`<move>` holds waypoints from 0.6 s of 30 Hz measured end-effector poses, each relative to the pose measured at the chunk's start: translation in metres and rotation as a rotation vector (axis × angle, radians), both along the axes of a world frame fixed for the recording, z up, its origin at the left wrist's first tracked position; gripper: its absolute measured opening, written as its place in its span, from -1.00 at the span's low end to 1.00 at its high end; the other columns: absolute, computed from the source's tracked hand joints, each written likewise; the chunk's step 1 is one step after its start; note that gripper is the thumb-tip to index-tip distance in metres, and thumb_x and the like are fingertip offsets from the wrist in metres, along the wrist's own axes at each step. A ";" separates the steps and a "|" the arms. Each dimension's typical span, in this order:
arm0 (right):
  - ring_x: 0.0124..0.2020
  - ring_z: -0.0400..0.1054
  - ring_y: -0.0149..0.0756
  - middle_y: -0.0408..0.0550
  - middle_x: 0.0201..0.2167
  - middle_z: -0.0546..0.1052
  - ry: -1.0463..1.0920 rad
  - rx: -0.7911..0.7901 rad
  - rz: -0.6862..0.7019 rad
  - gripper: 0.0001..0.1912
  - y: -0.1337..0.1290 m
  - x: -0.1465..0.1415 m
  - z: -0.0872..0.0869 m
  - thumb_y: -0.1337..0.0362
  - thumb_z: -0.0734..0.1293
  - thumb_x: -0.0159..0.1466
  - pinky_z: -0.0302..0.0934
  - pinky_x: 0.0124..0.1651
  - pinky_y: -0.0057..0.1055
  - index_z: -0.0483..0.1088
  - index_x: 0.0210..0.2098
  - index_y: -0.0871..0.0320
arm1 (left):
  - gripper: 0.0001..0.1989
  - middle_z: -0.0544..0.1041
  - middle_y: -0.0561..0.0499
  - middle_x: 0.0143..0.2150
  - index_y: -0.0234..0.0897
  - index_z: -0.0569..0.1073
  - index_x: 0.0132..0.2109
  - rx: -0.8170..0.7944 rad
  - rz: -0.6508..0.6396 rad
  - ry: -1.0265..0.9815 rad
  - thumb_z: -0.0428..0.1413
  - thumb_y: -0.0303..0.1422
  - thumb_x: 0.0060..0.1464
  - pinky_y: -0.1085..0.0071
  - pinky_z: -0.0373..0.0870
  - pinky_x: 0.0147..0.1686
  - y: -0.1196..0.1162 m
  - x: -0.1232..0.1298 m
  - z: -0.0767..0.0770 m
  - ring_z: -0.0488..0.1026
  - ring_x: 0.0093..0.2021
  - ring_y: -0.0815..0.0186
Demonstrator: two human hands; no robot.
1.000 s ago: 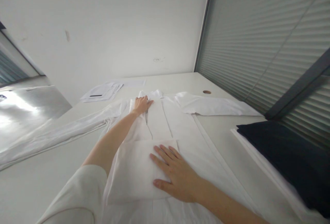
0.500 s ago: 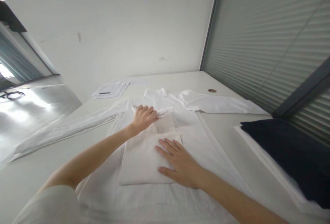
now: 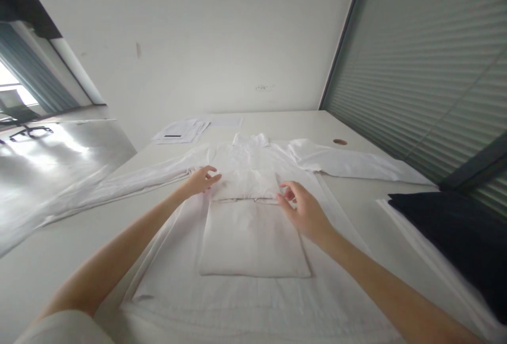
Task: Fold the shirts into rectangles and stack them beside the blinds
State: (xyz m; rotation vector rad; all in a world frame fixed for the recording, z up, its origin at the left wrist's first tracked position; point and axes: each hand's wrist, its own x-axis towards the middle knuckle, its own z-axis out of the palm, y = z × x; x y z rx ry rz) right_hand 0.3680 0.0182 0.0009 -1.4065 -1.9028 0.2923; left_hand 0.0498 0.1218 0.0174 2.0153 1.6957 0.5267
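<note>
A white long-sleeved shirt lies spread flat, collar at the far end and sleeves stretched out to both sides. On its middle rests a folded off-white cloth, roughly rectangular, with its far part turned over into a narrow flap. My left hand hovers at the flap's left edge, thumb and fingers apart. At the flap's right edge is my right hand, fingers loosely curled and a gap between thumb and forefinger. Neither hand shows anything held.
Papers with a dark strip lie at the table's far left. A round hole is in the white table. Dark folded fabric lies over white fabric at the right, beside a blind-covered partition. A wall closes the far side.
My left hand has let go of the cloth's far edge and moved to its left side. My right hand has lifted from the cloth and moved away from me. The far part now lies folded over.
</note>
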 end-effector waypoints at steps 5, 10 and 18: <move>-0.33 0.45 -0.18 -0.08 -0.40 0.51 -0.045 -0.305 -0.072 -0.56 0.040 0.003 -0.010 0.04 0.24 0.32 0.25 -0.20 -0.31 0.29 0.09 0.14 | -0.46 0.51 0.06 -0.43 -0.20 0.44 0.02 -0.076 -0.064 -0.176 0.18 0.05 0.01 0.45 0.33 -0.48 -0.001 -0.010 -0.014 0.45 -0.50 0.34; -0.35 0.44 -0.14 -0.07 -0.43 0.49 -0.058 -0.310 -0.090 -0.41 0.020 0.019 -0.009 -0.08 0.19 0.32 0.23 -0.21 -0.28 0.23 0.15 0.22 | -0.56 0.45 0.06 -0.53 -0.25 0.44 -0.32 -0.128 -0.013 -0.144 0.21 0.07 -0.02 0.48 0.24 -0.62 -0.042 -0.031 -0.004 0.39 -0.61 0.38; -0.64 0.28 -0.31 -0.32 -0.65 0.33 0.224 -0.694 0.096 -0.28 -0.048 0.036 -0.011 -0.08 0.27 0.21 0.12 -0.54 -0.41 0.12 0.23 0.16 | -0.50 0.54 -0.02 -0.33 -0.32 0.47 -0.30 -0.755 -0.163 -0.404 0.14 0.11 0.07 0.56 0.18 -0.70 -0.143 -0.035 0.004 0.49 -0.57 0.39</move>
